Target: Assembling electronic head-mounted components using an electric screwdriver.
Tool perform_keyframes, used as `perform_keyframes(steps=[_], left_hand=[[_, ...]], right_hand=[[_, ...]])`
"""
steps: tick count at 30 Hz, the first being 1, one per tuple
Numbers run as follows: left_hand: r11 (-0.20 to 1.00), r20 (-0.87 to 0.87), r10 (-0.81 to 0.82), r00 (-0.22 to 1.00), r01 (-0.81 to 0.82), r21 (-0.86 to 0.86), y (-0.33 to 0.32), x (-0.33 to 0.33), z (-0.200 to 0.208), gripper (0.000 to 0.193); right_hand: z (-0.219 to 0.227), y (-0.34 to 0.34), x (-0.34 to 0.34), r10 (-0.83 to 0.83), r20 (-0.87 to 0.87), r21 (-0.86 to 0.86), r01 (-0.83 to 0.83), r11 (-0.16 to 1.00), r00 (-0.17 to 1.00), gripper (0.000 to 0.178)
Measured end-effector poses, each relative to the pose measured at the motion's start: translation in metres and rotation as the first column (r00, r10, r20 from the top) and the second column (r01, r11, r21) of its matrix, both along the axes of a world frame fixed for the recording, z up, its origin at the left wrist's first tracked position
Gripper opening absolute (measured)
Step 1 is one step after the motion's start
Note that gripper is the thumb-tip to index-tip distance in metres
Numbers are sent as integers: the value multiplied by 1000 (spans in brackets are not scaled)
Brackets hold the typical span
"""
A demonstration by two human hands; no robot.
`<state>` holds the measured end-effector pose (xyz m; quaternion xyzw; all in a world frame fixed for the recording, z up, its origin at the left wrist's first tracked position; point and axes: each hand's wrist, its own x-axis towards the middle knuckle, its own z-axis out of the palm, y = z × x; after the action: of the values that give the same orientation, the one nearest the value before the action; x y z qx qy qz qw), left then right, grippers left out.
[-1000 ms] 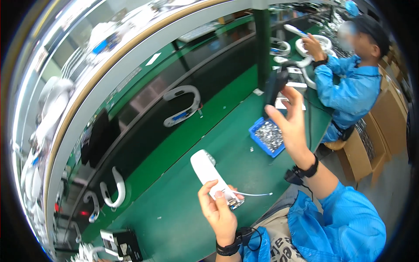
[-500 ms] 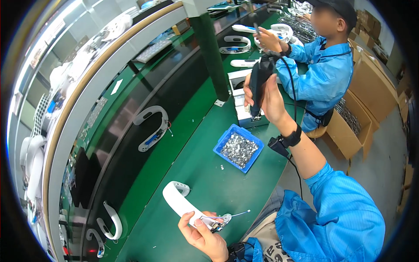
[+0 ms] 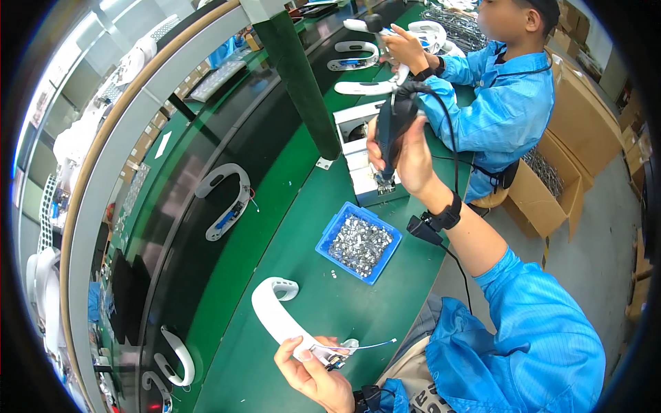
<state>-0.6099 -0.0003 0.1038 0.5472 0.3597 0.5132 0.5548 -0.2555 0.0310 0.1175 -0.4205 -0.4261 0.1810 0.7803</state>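
My left hand (image 3: 313, 377) grips one end of a white curved plastic shell (image 3: 274, 313), shaped like a neck massager, above the near part of the green bench. At the held end, a small board and a thin wire (image 3: 375, 345) stick out. My right hand (image 3: 414, 165) is wrapped round a black electric screwdriver (image 3: 392, 127), tip pointing down. Its tip is at a small white and grey box (image 3: 365, 184), which looks like a screw feeder; whether they touch I cannot tell. Below that box stands a blue bin (image 3: 323, 249) of small metal parts.
More curved shells, one with wires (image 3: 241, 182) and one further down (image 3: 184, 361), lie on the dark conveyor belt (image 3: 172, 268). A green post (image 3: 296, 82) rises behind the feeder. A co-worker in a blue jacket (image 3: 509, 96) sits at right, beside cardboard boxes (image 3: 571, 138).
The whole view has shifted slightly, moving the bench things left. Both my hands keep their holds, the screwdriver still over the box. The co-worker's hands and the tool in them have moved.
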Motion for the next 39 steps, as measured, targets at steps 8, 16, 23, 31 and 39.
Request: perform_keyframes(steps=[8,16,23,31,39], left_hand=[[998,55,-19,998,21,-52,1,-5,5,22],[993,82,-63,995,70,-93,-1,-1,10,19],[986,169,-98,981,118,-117,0,-10,2,24],[994,193,-73,978,87,-63,0,-18,-2,33],[986,305,-118,945,148,-76,2,-23,-12,38]], right_hand=[[3,1,-3,66,-74,-133,-76,988,995,89],[80,-32,-114,440,-202,163,-413,896,875,99],[122,-21,-206,777,-123,37,-780,625,617,105],[118,-18,-235,771,-111,-58,-778,625,628,101],[116,-14,-237,777,-75,-172,-775,608,625,104]])
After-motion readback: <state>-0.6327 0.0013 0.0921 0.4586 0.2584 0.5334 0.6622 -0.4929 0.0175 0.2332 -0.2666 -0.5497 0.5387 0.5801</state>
